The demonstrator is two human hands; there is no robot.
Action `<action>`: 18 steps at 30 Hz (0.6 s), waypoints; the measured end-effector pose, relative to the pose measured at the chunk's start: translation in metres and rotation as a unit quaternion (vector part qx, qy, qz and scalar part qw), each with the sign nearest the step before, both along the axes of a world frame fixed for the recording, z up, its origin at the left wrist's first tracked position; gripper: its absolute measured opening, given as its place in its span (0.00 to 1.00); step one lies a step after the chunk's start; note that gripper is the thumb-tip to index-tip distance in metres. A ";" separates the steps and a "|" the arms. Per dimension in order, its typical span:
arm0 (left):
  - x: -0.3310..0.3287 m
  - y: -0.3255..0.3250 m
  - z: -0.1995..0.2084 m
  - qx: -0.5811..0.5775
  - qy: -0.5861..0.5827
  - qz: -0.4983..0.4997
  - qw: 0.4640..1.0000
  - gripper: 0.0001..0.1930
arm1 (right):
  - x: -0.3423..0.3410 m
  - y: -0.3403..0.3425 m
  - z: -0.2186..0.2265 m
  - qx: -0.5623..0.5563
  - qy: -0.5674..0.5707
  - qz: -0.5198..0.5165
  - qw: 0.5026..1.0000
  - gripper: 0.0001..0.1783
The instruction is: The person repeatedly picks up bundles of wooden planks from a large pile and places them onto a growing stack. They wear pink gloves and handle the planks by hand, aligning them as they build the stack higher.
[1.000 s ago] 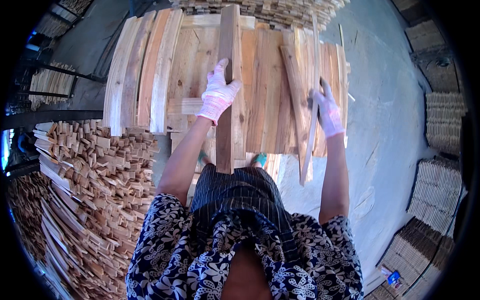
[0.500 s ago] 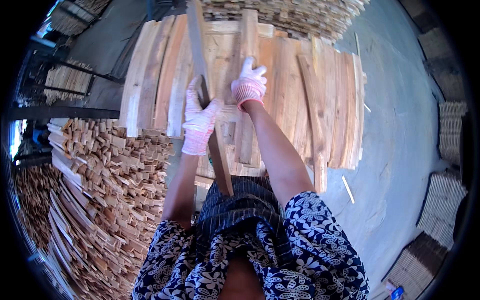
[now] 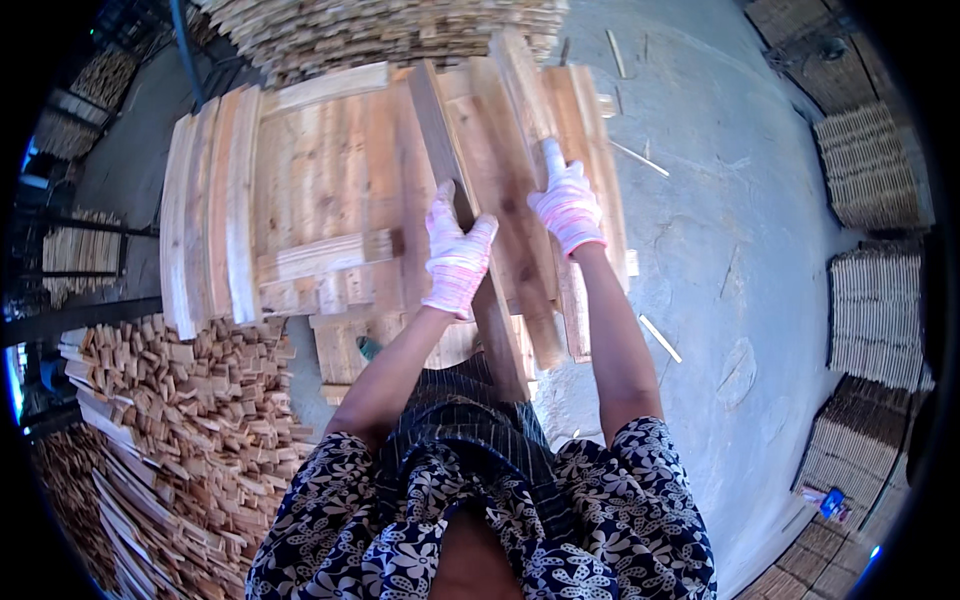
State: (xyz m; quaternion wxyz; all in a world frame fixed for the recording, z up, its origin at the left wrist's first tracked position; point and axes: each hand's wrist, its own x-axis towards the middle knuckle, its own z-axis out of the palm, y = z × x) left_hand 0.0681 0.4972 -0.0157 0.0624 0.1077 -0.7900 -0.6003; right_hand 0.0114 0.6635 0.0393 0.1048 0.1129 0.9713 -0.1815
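My left hand [image 3: 460,248], in a white and pink knitted glove, grips a long narrow board [image 3: 438,125] tilted on its edge. The board's near end reaches my dark apron [image 3: 430,410], and its far end lies over the pile. On the right side of the pile, my gloved right hand [image 3: 567,205] closes on another long board [image 3: 520,85], index finger stretched along it. This board is smeared by motion, and its far end sticks out past its neighbours. Between the hands lies a blurred darker board [image 3: 515,210]. Beneath is a waist-high pile of boards [image 3: 325,150] laid side by side.
Short offcuts fill a large heap [image 3: 190,400] at the left. A tall board stack [image 3: 400,30] stands beyond the pile. Bundled stacks [image 3: 875,310] line the far right. Thin strips [image 3: 660,338] lie on the grey concrete floor [image 3: 740,250].
The view has swung right, so the pile sits further left. My right hand has moved to the pile's right side, onto a different board. My left hand still holds its board.
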 end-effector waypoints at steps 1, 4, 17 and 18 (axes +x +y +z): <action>0.005 0.026 0.009 -0.076 -0.047 -0.002 0.996 0.40 | 0.004 0.015 -0.016 0.034 0.018 -0.005 0.999 0.47; 0.001 0.076 -0.018 -0.382 -0.132 -0.062 0.912 0.43 | 0.016 0.029 -0.077 0.116 0.109 -0.003 0.987 0.41; -0.040 -0.007 -0.066 -0.102 -0.016 -0.002 0.995 0.46 | 0.006 0.043 -0.074 -0.047 0.130 0.051 0.989 0.32; -0.046 -0.012 -0.052 -0.095 -0.011 -0.001 0.995 0.45 | 0.011 0.055 -0.074 -0.076 0.149 0.056 0.984 0.35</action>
